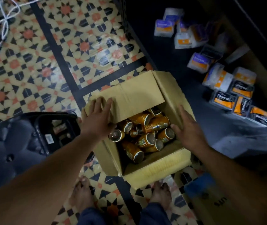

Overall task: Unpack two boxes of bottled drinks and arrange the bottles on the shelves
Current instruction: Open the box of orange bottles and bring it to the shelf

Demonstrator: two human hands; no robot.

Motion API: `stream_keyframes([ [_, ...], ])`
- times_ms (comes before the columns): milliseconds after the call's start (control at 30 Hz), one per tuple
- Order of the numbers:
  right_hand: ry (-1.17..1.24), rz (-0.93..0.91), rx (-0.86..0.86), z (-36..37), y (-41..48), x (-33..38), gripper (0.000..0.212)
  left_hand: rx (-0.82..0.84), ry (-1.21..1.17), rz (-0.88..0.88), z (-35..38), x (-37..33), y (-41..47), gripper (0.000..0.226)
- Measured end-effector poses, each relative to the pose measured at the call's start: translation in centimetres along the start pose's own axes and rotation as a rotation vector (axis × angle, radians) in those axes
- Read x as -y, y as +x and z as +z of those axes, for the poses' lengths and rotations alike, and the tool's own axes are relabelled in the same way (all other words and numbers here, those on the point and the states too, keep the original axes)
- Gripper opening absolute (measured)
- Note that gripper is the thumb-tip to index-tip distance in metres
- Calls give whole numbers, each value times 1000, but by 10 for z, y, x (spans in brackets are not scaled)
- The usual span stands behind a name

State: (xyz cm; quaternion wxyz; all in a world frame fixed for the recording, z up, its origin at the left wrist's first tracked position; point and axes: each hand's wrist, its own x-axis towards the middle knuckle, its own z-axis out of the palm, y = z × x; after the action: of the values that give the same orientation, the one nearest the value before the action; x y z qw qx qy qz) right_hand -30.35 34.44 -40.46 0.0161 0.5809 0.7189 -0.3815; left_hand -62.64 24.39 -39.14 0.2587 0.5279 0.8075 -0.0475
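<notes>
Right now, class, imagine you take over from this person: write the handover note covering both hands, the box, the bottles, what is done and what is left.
Cardboard box: on the tiled floor, flaps open.
Bottles: orange-labelled, lying jumbled inside the box; none in hand.
Left hand: open, fingers flat on the left flap.
Right hand: open, over the right flap.
Done: box opened.
Left: lift the bottles out and arrange them on the shelving at right; another carton, partly seen lower right, may be the second box.

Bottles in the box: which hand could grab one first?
Probably the right hand: open, its thumb almost at the bottles. The left hand lies flat on a flap of the box.
</notes>
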Motion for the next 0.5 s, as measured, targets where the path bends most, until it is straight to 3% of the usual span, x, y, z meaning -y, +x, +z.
stream_keyframes([
  [167, 52, 63, -158, 21, -27, -15, 64, 32, 104, 187, -10, 4, 14, 101],
  [333, 89, 252, -222, 38, -57, 2, 65, -115, -98, 361, -25, 27, -4, 64],
  [500, 244, 407, -322, 55, -75, 45, 72, -191, -221, 446, -60, 35, -4, 49],
])
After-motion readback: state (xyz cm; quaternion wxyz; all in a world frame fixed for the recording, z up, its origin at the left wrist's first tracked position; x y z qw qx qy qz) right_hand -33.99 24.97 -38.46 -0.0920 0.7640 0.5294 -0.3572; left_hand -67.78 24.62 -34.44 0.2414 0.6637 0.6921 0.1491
